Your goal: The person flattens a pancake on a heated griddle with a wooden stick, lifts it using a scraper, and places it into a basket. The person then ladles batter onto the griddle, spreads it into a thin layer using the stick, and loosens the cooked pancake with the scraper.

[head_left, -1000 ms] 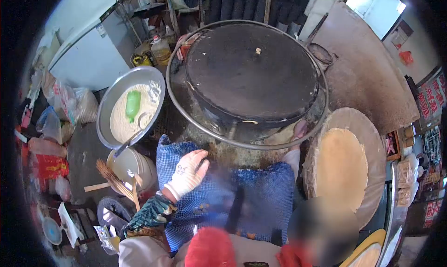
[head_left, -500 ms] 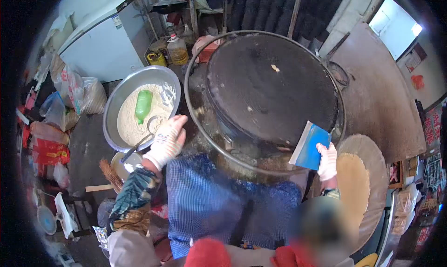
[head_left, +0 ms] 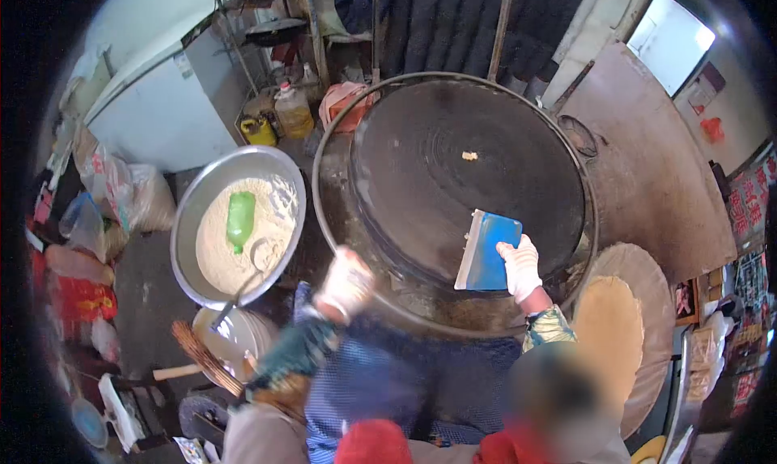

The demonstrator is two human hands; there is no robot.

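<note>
My right hand (head_left: 521, 266), in a whitish glove, grips a blue scraper (head_left: 492, 252) with a pale edge over the front right part of a round dark griddle (head_left: 461, 180). A small light scrap (head_left: 469, 155) lies near the griddle's middle. My left hand (head_left: 348, 284), also gloved, is at the front left of the metal ring (head_left: 316, 197) around the griddle; motion blurs its fingers. Left of it, a metal basin (head_left: 180, 239) holds pale flour or batter, a green bottle piece (head_left: 240, 219) and a ladle (head_left: 264, 255).
A white bucket (head_left: 236, 339) with a brush (head_left: 194, 344) stands below the basin. At right, a round tray (head_left: 657, 334) holds a thin tan flatbread (head_left: 607, 326). A large brown board (head_left: 647, 156) leans behind it. Oil bottles (head_left: 293, 112) stand at back left.
My right hand, hidden a second ago, came into view with the scraper and has moved left over the griddle's front. My left hand went toward the basin, then back right to the ring.
</note>
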